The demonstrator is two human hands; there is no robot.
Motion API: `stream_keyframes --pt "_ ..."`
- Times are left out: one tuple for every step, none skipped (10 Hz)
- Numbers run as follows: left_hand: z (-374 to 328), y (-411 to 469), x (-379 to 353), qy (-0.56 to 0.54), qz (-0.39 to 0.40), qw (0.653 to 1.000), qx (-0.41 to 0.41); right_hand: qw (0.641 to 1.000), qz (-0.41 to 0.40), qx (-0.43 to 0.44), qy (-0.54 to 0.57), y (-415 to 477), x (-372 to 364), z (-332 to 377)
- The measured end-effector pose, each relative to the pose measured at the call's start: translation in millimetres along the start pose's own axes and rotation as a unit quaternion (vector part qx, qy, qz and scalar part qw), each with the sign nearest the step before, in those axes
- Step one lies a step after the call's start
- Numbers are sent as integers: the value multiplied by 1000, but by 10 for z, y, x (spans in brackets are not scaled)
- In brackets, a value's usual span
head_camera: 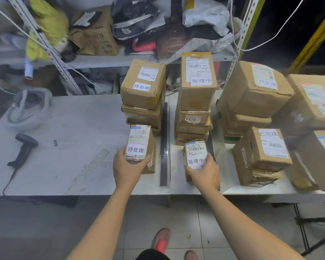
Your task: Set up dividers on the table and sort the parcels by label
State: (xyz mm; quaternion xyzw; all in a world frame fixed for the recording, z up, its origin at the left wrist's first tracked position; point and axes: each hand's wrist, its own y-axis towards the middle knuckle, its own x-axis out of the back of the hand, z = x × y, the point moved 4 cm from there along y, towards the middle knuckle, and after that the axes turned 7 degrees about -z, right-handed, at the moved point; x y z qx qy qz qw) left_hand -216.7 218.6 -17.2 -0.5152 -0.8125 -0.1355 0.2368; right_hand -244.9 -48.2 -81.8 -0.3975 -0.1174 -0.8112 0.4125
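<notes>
Head view: left grip (129, 167) wraps the near end of the 待处理 parcel (137, 145), over the counter (73, 128), just left of the clear divider (164, 147) and in front of the 待处理 stack (143, 87). Right grip (204, 173) wraps the 处理中 parcel (195, 152), right of that divider, in front of the 处理中 stack (195, 91). Barcode scanner (24, 147) lies well to the left.

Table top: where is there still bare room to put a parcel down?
The widest bare patch of table lies between the scanner and helmet on the left and the parcel in the left hand. Right of the divider, parcel stacks crowd together.
</notes>
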Motion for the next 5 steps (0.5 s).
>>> stream_keyframes --pt "-22 -7 21 19 6 1000 -9 1000 13 3 -2 4 29 -14" --pt "-64 -7 38 53 3 998 -34 1000 18 23 6 6 75 -28" --pt "-134 -19 42 115 11 992 -55 999 26 43 15 14 174 -16" --pt "-229 -59 72 219 -4 972 -81 996 34 80 16 39 279 -13" --pt "-503 -155 100 307 -20 942 -130 991 43 123 21 100 418 30"
